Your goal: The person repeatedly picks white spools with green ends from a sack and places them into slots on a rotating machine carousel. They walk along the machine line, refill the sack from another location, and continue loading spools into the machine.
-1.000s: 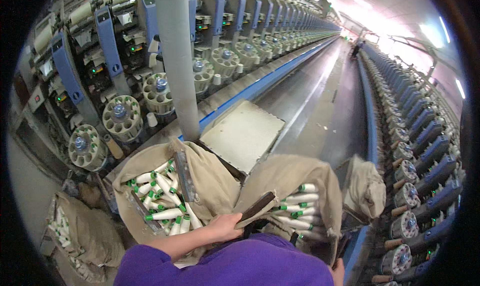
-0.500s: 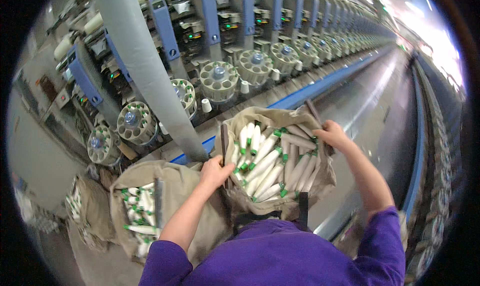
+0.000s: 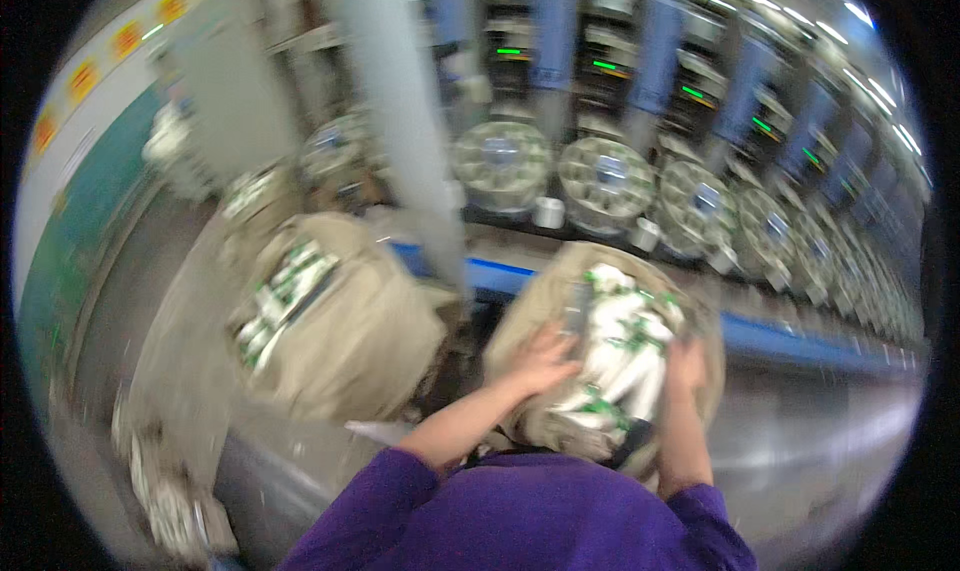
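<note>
The view has swung left, and the right hand [image 3: 686, 366] has come off the far bar and lies nearer, along the right edge of the cloth bag [image 3: 527, 316]! Over on the left edge, the left hand [image 3: 545, 359] lies against the cloth just beside the dark bar [image 3: 577, 306]. Everything's blurred; I can't tell whether either hand's fingers are clenched on the rim or merely resting. The bag sits right in front of the purple shirt [image 3: 540, 516], white bobbins [image 3: 628, 366] with green ends heaped between its edges; another bag [image 3: 350, 331] stands to its left. My call: soft, saggy cloth, hefty with that load, and smooth bobbins apt to slide if it tips. Best hold? The stiff bar, rather than the floppy rim.
</note>
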Demonstrator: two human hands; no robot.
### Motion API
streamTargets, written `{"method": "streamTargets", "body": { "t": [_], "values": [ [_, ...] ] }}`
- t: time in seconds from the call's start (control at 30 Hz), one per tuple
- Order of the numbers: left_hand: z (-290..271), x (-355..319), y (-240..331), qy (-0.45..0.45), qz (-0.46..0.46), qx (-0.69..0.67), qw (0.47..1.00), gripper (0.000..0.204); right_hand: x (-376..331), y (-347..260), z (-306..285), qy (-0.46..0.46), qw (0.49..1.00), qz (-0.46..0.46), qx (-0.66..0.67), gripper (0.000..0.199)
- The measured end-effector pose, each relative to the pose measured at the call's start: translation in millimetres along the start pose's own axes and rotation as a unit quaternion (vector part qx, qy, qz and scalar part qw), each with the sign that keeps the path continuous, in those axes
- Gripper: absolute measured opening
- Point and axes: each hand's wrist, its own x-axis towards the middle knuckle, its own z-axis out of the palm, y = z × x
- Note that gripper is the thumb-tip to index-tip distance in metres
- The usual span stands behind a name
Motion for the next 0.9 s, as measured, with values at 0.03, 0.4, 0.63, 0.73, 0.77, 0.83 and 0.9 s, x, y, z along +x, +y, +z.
{"method": "streamTargets", "body": {
  "t": [0.03,0.4,0.63,0.73,0.77,0.83,0.9],
  "values": [
    [-2,2,7,-0.010,-0.012,0.023,1.000,0.062,7,1,-1,-0.020,0.999,-0.035,0.000,0.058],
    [-120,-246,-216,0.455,0.038,0.070,0.887,0.020,97,72,-9,-0.077,0.922,-0.028,0.380,0.056],
    [-254,-334,-431,0.464,-0.299,-0.084,0.829,0.016,-120,-190,8,-0.066,0.866,-0.372,0.328,0.025],
    [-278,-295,-487,0.442,-0.305,-0.157,0.829,0.024,-296,-342,82,-0.198,0.846,-0.396,0.298,0.018],
    [-287,-280,-498,0.422,-0.319,-0.148,0.836,0.028,-343,-385,105,-0.167,0.823,-0.467,0.276,0.017],
    [-300,-253,-511,0.340,-0.375,-0.160,0.848,0.039,-412,-452,145,-0.149,0.740,-0.592,0.282,0.012],
    [-310,-233,-511,0.265,-0.404,-0.121,0.867,0.051,-454,-482,168,-0.141,0.746,-0.642,0.107,0.022]
  ]
}}
